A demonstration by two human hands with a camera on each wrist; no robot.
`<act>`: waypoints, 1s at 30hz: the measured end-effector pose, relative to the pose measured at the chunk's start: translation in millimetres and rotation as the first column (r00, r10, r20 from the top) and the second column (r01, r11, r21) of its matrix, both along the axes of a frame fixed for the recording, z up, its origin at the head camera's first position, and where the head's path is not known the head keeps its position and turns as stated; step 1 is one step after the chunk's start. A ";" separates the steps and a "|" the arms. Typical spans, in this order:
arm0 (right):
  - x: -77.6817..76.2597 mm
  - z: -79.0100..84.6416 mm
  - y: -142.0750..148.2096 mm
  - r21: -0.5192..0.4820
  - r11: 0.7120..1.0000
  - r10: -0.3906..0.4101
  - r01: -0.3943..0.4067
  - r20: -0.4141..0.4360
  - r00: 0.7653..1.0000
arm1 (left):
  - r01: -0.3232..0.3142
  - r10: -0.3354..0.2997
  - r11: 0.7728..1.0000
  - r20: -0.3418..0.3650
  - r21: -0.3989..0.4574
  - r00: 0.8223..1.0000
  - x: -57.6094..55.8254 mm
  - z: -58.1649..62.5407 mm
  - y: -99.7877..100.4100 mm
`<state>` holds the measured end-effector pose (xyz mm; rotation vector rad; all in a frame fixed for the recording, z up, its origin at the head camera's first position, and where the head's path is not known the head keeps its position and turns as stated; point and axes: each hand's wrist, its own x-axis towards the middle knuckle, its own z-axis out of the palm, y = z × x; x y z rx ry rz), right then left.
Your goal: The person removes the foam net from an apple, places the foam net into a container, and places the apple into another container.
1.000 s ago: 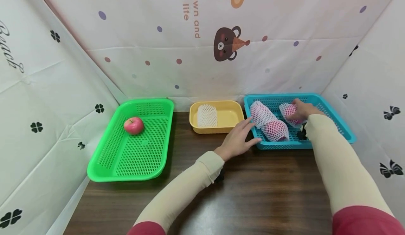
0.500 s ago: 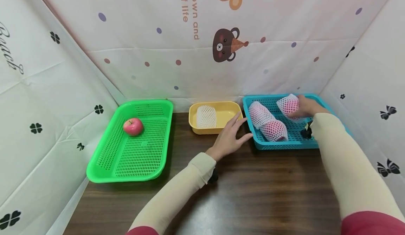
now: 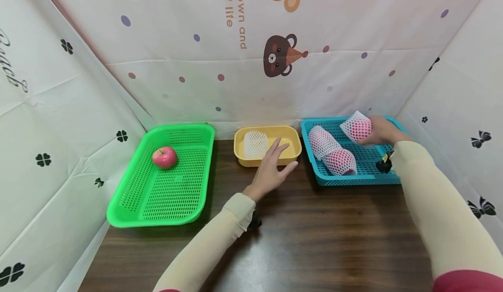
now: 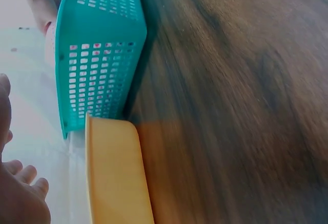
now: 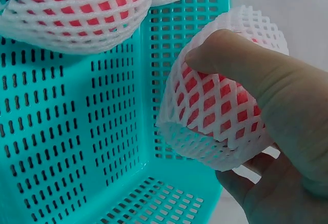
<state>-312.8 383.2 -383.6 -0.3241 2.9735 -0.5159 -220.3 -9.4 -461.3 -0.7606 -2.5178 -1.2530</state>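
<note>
My right hand (image 3: 383, 130) grips a red apple in a white foam net (image 5: 215, 101), thumb on one side and fingers round the other. It is held above the back of the blue basket (image 3: 365, 180). Two more netted apples (image 3: 341, 161) lie in that basket's left half. With fingers spread and holding nothing, my left hand (image 3: 269, 174) hovers at the front of the yellow tray (image 3: 251, 162). An empty foam net (image 3: 255, 145) lies in the tray's left part. The left wrist view shows only part of that hand, at its left edge.
On the left stands a green basket (image 3: 178, 196) with one bare red apple (image 3: 165, 157) in it. All the containers sit on a dark wooden table (image 3: 314, 239), against a printed cloth (image 3: 177, 95) behind and at both sides.
My right hand has lifted the netted apple up from the blue basket. My left hand has moved left, from the blue basket's edge to the front of the yellow tray.
</note>
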 end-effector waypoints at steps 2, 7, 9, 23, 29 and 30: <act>0.6 1.2 -2.2 -0.014 1.000 -0.005 0.005 0.002 1.000 | -0.006 0.006 1.000 -0.008 0.010 1.000 0.1 -2.0 -4.5; 3.5 6.3 -8.0 -0.043 0.999 -0.032 0.034 0.037 0.999 | -0.029 0.030 0.999 -0.019 0.019 0.999 0.3 -5.9 -15.7; 4.7 8.4 -9.9 -0.045 0.998 -0.040 0.042 0.049 0.998 | -0.040 0.040 0.999 -0.009 0.024 0.999 0.2 -6.3 -19.6; 7.6 12.7 -33.2 -0.159 0.983 0.085 -0.090 -0.036 0.996 | -0.068 0.064 0.992 0.044 0.103 0.997 4.5 -8.7 -39.3; 12.4 18.6 -45.2 -0.154 0.977 0.135 -0.149 -0.100 0.986 | -0.082 0.080 0.989 0.022 0.122 0.997 6.0 -9.6 -46.7; 13.3 19.5 -47.0 -0.154 0.977 0.135 -0.150 -0.101 0.986 | -0.084 0.083 0.989 0.017 0.124 0.996 6.0 -10.1 -47.9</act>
